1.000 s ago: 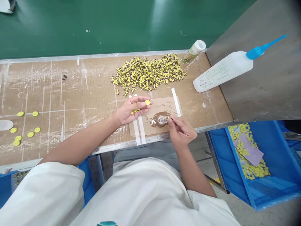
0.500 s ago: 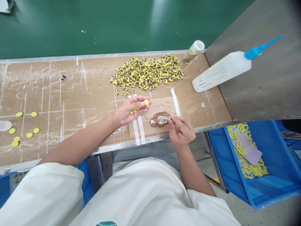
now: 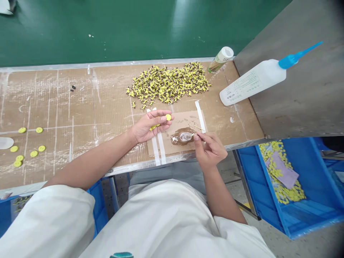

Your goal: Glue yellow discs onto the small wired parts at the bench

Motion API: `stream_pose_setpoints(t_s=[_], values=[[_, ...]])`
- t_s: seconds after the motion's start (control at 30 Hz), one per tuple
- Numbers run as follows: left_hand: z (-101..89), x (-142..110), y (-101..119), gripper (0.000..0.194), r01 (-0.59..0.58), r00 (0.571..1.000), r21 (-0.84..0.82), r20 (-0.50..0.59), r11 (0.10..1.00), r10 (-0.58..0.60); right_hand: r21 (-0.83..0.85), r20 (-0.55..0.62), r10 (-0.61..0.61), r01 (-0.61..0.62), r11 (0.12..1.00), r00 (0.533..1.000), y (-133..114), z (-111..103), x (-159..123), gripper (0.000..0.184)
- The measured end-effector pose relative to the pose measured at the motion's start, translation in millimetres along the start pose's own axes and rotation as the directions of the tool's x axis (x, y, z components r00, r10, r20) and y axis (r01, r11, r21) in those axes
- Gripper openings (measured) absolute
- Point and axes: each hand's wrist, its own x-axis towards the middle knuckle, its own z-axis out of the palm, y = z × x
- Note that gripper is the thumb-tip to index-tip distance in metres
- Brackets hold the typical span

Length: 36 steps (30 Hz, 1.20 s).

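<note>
Drawn slightly rightward since the earlier frame, the right hand (image 3: pixel 211 148) is nearly closed, thumb and forefinger pinched by the glossy wet patch (image 3: pixel 176 139); whatever they grip is too small to tell. Just beyond lies a thin stick (image 3: pixel 199 127). Half-curled, the left hand (image 3: pixel 147 127) pinches a yellow disc (image 3: pixel 168 117) at its fingertips, with more discs (image 3: pixel 154 127) in the palm. Farther out sit a heap of small yellow-and-black pieces (image 3: pixel 169 84), a tilted white bottle (image 3: pixel 254 82) and, to the left, loose yellow discs (image 3: pixel 34 153).
</note>
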Motion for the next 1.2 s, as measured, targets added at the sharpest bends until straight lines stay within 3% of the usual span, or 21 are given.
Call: stream_pose_setpoints(t_s=[0.1,0.23,0.3,0.47,0.6,1.2], values=[[3.2,-2,0,0.022,0.003,1.000,0.018,-0.027,1.000,-0.003,0.122,-0.093,0.233,-0.221,0.968,0.968,-7,0,2,0.020],[8.8,-4,-3,0.020,0.002,0.999,0.032,-0.036,1.000,-0.001,0.360,-0.217,0.567,-0.474,0.803,0.795,-25,2,16,0.020],[12.5,-6,-7,0.021,0.027,1.000,0.039,-0.008,0.999,-0.027,0.429,-0.197,0.614,-0.496,0.755,0.764,-39,4,25,0.022],[24.7,-11,-11,0.020,0.068,0.998,0.037,0.010,0.997,-0.068,0.422,-0.117,0.555,-0.464,0.779,0.824,-68,15,43,0.017],[29.3,-14,-13,0.026,0.075,0.996,0.025,0.044,0.997,-0.076,0.404,-0.051,0.503,-0.443,0.800,0.863,-75,28,45,0.014],[29.1,-14,-15,0.033,0.071,0.995,0.058,0.069,0.996,-0.075,0.406,-0.072,0.489,-0.422,0.811,0.869,-73,42,39,0.012]])
